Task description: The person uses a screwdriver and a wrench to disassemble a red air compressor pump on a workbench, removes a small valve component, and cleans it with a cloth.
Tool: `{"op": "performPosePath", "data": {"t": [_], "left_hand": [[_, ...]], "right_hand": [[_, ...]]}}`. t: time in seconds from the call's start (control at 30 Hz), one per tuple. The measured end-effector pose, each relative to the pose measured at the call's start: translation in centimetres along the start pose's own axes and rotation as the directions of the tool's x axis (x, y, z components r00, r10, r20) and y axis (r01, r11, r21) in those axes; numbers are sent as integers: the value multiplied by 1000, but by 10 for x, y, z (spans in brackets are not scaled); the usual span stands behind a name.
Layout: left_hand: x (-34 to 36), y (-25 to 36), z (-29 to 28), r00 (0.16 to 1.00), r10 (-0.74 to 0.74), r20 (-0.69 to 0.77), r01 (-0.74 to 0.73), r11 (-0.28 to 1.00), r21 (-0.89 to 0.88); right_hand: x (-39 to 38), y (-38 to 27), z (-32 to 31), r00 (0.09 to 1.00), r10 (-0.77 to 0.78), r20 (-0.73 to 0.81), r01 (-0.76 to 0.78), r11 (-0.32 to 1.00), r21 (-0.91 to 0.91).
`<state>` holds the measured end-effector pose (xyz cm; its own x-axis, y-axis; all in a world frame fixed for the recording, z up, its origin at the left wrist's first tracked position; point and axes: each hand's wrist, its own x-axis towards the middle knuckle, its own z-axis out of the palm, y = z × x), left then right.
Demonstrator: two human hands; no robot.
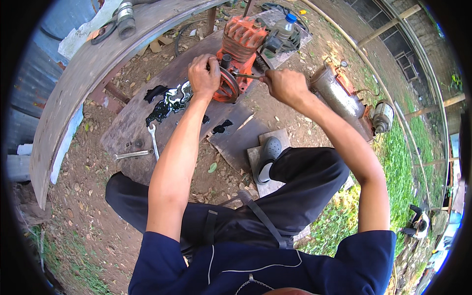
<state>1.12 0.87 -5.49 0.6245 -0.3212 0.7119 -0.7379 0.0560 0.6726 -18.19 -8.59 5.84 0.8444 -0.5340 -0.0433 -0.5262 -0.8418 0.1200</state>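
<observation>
An orange finned compressor pump (241, 42) stands on a dark board in front of me, with an orange-red pulley wheel (227, 89) on its near side. My left hand (204, 76) is closed over the upper left rim of the pulley; its fingertips are partly hidden. My right hand (287, 86) grips the end of a wrench (250, 76), whose other end sits at the middle of the pulley. Two more wrenches lie on the board left of my left forearm: an upright spanner (154, 141) and a spanner lying crosswise (133, 154).
Black oil (169, 103) is spilled over the board (123, 123). A blue-capped plastic bottle (286, 27) stands behind the pump. At the right lies a rusty tank (339, 91) with a gauge. A curved wooden bench (73, 98) runs along the left. My shoe (269, 152) rests on a wooden piece.
</observation>
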Motion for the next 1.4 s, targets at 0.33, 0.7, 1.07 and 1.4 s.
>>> {"op": "performPosePath", "data": {"t": [0.33, 0.7, 1.07, 1.4], "left_hand": [[0, -1, 1, 1000, -2, 27, 2, 1000, 16], [11, -5, -6, 987, 24, 157, -30, 999, 38], [9, -16, 0, 996, -34, 86, 38, 998, -40], [10, -22, 4, 997, -64, 44, 67, 995, -70]], "right_hand": [[-13, -2, 21, 997, 51, 65, -57, 995, 85], [20, 26, 32, 926, -269, 265, 208, 949, 238], [18, 25, 41, 951, -268, 155, 189, 899, 395], [18, 25, 45, 959, -257, 117, 193, 899, 392]]}}
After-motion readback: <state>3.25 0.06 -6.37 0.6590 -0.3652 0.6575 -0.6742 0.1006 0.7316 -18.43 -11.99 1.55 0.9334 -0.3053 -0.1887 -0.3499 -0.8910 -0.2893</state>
